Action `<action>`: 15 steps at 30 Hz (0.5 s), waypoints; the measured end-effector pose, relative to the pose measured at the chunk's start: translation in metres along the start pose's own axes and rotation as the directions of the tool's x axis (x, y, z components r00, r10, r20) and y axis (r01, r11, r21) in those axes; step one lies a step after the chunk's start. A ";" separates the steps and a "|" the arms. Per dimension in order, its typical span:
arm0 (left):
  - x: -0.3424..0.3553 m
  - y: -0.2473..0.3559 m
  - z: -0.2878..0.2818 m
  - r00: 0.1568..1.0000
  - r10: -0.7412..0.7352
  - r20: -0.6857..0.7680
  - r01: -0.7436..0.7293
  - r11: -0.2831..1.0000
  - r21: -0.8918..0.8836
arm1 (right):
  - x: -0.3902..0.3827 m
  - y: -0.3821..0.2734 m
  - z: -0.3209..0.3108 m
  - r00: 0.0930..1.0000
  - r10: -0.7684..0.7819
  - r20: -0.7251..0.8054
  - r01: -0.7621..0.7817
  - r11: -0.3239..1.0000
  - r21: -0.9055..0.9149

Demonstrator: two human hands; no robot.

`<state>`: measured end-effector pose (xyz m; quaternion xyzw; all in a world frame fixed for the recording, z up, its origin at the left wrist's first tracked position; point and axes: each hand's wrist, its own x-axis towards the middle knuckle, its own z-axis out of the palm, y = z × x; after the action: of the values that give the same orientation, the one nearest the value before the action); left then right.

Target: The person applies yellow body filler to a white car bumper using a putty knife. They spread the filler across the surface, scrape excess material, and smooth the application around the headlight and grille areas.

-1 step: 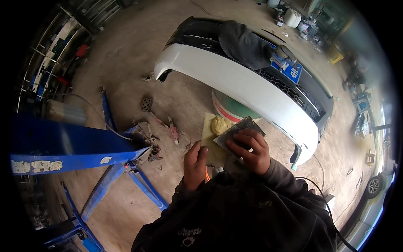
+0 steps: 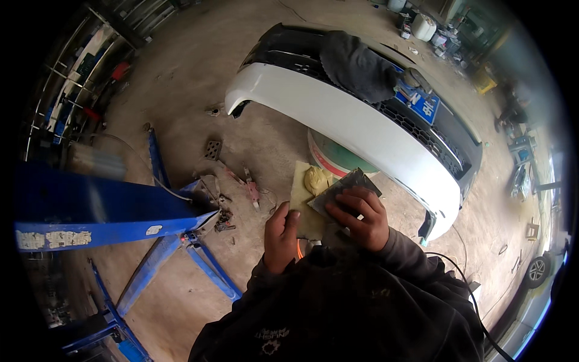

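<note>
My left hand [image 2: 282,238] grips the left edge of a pale yellowish flat board [image 2: 300,202], which bears a lump of yellow paste [image 2: 316,180]. My right hand [image 2: 362,217] holds a dark grey flat spreader [image 2: 344,184] over the board's right part, its edge right beside the paste. Its fingertips press on the spreader's upper face. Beyond both hands lies a white car bumper [image 2: 325,114] with black grille, and a dark cloth [image 2: 356,66] and a blue plate [image 2: 416,105] are on it. Under the bumper shows a green round container [image 2: 338,151] with a red band.
A blue lift arm [image 2: 108,205] and legs fill the left, near a pink jack-like tool [image 2: 250,193] on the floor [image 2: 175,102]. Racking stands far left. Jugs [image 2: 424,27], a crouching person [image 2: 511,111] and a car wheel [image 2: 537,271] are on the right. A dark hose runs beside my right arm.
The bumper and surroundings sit very slightly further right in the view. My hands and what they hold look much the same.
</note>
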<state>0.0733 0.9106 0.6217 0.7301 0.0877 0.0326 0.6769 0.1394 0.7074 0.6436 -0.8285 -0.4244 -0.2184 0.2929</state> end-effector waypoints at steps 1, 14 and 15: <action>0.011 -0.002 -0.009 1.000 0.011 -0.017 -0.010 0.999 0.051 | 0.010 0.004 0.010 1.000 0.007 0.025 -0.007 1.000 0.027; 0.135 -0.020 -0.189 0.800 0.078 -0.595 -0.111 0.994 -0.019 | 0.151 0.132 0.141 0.455 0.702 0.548 -0.365 -0.414 0.834; 0.138 -0.028 -0.211 0.783 0.051 -0.620 -0.126 0.989 -0.076 | 0.159 0.141 0.155 0.437 0.703 0.561 -0.307 -0.470 0.828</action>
<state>0.1712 1.1433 0.6012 0.6430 0.2674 0.3057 0.6493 0.3604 0.8367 0.5846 -0.3934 0.1050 0.2145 0.8878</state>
